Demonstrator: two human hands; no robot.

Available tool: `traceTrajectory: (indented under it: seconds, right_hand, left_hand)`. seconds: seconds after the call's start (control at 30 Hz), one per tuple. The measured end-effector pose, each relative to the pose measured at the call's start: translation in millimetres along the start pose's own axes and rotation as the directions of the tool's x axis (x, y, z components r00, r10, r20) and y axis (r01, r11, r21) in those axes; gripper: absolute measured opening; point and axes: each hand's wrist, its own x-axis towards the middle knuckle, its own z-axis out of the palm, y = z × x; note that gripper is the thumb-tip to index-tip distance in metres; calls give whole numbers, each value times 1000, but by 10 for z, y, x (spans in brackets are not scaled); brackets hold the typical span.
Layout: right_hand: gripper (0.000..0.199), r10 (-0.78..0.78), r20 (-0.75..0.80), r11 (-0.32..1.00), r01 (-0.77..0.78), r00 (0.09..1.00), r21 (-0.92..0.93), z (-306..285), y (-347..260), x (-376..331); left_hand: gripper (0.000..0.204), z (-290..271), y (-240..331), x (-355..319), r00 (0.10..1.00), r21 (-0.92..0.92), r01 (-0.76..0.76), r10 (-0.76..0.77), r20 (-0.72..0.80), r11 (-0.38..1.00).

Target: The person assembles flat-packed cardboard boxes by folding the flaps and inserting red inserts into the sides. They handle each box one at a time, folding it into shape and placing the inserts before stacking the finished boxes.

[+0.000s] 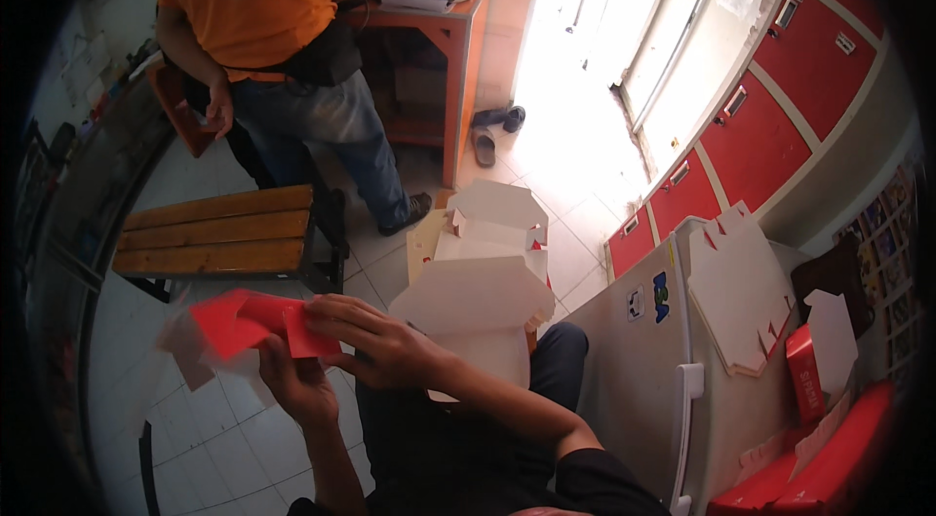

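Observation:
A red cardboard box piece [241, 321], partly folded and smeared by motion, is held up left of my lap. My left hand [297, 384] grips its lower edge from below, thumb raised against the red face. Over the near right corner lies my right hand [366, 339], its fingers closed on a red flap. A pale blurred part of the cardboard shows at the far left of the piece. Beyond my right forearm, an open white-lined cardboard box [478, 306] rests by my lap, with another open box [492, 209] behind it.
Flat white cardboard blanks [738, 292] and a small red box [804, 375] lie on the refrigerator [634, 321] at right, near larger red boxes [809, 477]. A wooden bench [219, 233] stands ahead left. Beyond it stands a person in an orange shirt [249, 0].

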Motion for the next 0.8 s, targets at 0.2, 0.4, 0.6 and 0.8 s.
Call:
traceTrajectory:
  seconds: [0.2, 0.4, 0.6, 0.8]
  right_hand:
    - [45, -125, 74, 981, 134, 989, -137, 4, 8, -150]
    - [50, -99, -127, 985, 79, 987, -154, 176, -46, -146]
    - [57, -193, -22, 960, 185, 981, -209, 150, 89, -143]
    - [60, -139, -259, 984, 104, 956, -143, 318, 86, -76]
  left_hand:
    - [44, -9, 43, -103, 998, -5, 27, -27, 64, 1000]
    - [49, -111, -155, -253, 978, -281, -56, 110, 179, 958]
    - [51, 88, 57, -286, 997, -215, 26, -8, 83, 976]
    - [53, -14, -272, -440, 997, 75, -31, 26, 71, 997]
